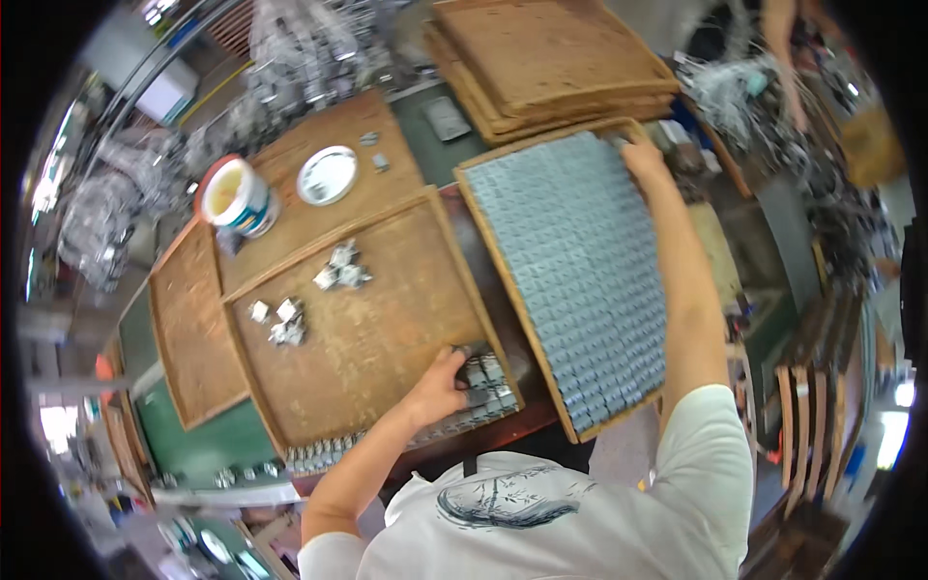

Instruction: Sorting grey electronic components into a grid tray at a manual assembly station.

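Observation:
My left hand [440,389] is closed, its fingertips against a cluster of shiny small metal parts [488,377] in the near right corner of a shallow wooden tray [358,387]. What it pinches there is hidden. A band of similar parts runs along that tray's near edge, and two loose heaps of metal pieces [343,268] lie farther in. To the right, a second wooden tray [517,319] is packed with rows of small grey metal parts [580,280]. My right arm stretches over it, and my right hand [643,159] is closed at its far right corner, holding something too blurred to name.
Stacked wooden trays [551,58] stand beyond the filled tray. At the far left, a white tub [237,198] and a round white dish [327,175] rest on a wooden board [377,126]. Bagged metal parts [309,48] are piled behind. Another person's arm [781,58] shows at the far right.

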Tool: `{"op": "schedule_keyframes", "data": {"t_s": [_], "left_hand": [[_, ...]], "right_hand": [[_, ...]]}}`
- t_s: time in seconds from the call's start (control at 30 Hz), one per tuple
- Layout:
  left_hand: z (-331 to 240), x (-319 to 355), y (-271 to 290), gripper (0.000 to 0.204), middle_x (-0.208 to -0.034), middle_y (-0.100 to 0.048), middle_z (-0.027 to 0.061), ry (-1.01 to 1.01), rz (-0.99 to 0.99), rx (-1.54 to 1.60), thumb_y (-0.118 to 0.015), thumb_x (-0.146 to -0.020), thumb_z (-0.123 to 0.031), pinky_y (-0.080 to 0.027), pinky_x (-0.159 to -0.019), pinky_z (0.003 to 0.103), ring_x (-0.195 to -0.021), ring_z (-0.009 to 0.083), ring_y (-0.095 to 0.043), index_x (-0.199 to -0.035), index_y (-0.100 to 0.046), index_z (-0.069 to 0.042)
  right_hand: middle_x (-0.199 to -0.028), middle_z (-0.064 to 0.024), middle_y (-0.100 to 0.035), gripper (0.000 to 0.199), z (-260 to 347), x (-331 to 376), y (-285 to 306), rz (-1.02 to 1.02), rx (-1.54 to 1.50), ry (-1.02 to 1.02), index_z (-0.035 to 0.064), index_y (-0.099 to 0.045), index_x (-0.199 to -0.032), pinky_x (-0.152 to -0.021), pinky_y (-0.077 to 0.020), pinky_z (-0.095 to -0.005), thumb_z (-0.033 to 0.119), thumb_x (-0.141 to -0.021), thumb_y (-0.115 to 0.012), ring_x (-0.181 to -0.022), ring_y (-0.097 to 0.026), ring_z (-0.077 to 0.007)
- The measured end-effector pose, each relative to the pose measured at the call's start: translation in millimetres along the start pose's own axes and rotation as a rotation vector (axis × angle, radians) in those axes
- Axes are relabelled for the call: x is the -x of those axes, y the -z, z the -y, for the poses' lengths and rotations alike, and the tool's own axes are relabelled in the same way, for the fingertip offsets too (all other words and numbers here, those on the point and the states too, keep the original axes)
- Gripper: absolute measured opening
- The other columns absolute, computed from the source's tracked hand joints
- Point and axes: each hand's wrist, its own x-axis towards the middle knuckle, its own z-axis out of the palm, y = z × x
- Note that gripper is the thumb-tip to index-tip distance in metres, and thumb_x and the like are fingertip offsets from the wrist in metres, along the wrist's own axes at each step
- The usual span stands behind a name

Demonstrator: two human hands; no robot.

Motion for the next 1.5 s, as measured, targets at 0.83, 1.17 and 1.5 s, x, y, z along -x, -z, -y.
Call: {"op": "schedule_keyframes", "data": {"t_s": [0.83,1.17,1.5], "left_hand": [[-30,-63,141,0.03,-0.089,-0.061,0.0072,-0.248,-1.026,0.185,-0.072,-0.078,-0.003,-0.047,-0.065,0.033,-0.078,0.0221,-0.06,-0.099,-0.052,-0.007],[-52,39,42,0.037,-0.121,-0.065,0.0106,-0.208,-0.481,1.09,-0.068,-0.088,-0.003,-0.045,-0.058,0.023,-0.086,0.0126,-0.064,-0.123,-0.059,-0.004],[-59,86,-13,0.038,-0.117,-0.066,0.0064,-0.334,-0.333,0.753,-0.061,-0.09,0.006,-0.053,-0.089,0.031,-0.105,0.0146,-0.063,-0.127,-0.058,-0.001]], "right_hand": [[-0.1,-0.0074,-0.068,0.027,79,237,15,0.207,-1.12,0.173,0.001,-0.063,-0.12,-0.066,-0.0562,-0.0317,0.007,-0.093,-0.062,-0.08,-0.067,-0.0181],[-0.102,-0.0047,-0.066,0.038,118,363,18,0.477,-1.129,0.183,0.002,-0.059,-0.123,-0.07,-0.0585,-0.0303,0.002,-0.087,-0.07,-0.084,-0.065,-0.014],[-0.094,-0.0137,-0.063,0.032,134,411,50,0.324,-0.471,0.718,-0.0019,-0.059,-0.105,-0.062,-0.0519,-0.0325,0.015,-0.083,-0.076,-0.073,-0.063,-0.0237]]}}
